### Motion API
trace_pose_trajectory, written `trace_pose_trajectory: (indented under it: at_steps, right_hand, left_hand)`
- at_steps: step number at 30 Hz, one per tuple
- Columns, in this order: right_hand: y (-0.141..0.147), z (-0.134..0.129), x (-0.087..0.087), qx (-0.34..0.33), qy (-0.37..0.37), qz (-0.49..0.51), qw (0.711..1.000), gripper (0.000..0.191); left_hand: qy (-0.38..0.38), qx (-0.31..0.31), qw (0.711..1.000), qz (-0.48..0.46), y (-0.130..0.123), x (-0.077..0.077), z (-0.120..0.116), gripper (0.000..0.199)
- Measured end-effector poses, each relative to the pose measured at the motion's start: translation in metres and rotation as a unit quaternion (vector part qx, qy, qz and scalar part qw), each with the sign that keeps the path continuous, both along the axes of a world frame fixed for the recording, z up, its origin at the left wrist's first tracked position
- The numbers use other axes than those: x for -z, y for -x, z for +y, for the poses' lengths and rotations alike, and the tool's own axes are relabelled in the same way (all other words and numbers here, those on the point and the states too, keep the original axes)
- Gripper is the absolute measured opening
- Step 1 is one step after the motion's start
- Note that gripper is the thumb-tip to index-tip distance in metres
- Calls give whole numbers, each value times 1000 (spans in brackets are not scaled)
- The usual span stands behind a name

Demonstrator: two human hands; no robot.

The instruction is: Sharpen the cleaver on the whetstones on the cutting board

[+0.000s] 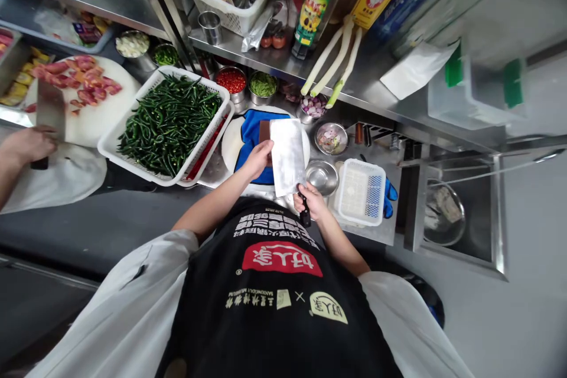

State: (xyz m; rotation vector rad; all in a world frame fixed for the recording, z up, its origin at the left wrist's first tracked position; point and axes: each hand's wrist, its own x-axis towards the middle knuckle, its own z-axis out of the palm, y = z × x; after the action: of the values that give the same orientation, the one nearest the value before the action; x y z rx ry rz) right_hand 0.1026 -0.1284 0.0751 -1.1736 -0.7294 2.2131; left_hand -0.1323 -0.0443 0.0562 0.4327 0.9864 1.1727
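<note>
A wide cleaver (287,156) is held up over the round white board (231,144), its blade facing me. My right hand (312,201) is wrapped round its black handle. Beside the blade's left edge, my left hand (259,159) is closed on a brown block (264,132), which is partly hidden behind the blade. Under both lies a blue cloth (252,130) on the board. Just right of the cleaver sits a metal bowl (322,177).
Left of the board is a white basket of green chillies (170,124). Further left, another person's hand (33,144) holds a cleaver by cut meat (91,80). A white basket (362,192) and a sink (481,212) are on the right; a shelf (354,88) runs above.
</note>
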Motion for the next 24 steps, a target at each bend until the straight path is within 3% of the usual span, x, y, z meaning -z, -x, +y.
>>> trace_pose_trajectory:
  at_steps: [5, 11, 15, 24]
  right_hand:
    - [4, -10, -4, -22, -33, -13, 999, 58]
    - [3, -11, -5, -27, -16, 4, 1000, 60]
    - [3, -10, -8, -36, -11, 15, 999, 61]
    - [4, -10, -6, -40, -14, 23, 999, 60]
  left_hand:
    - [-47, -3, 998, -32, 3, -7, -7, 64]
    - [-64, 57, 994, -68, 19, -9, -13, 57]
    - [-70, 76, 992, -69, 24, -9, -13, 64]
    - [-64, 76, 992, -72, 25, -5, -17, 66]
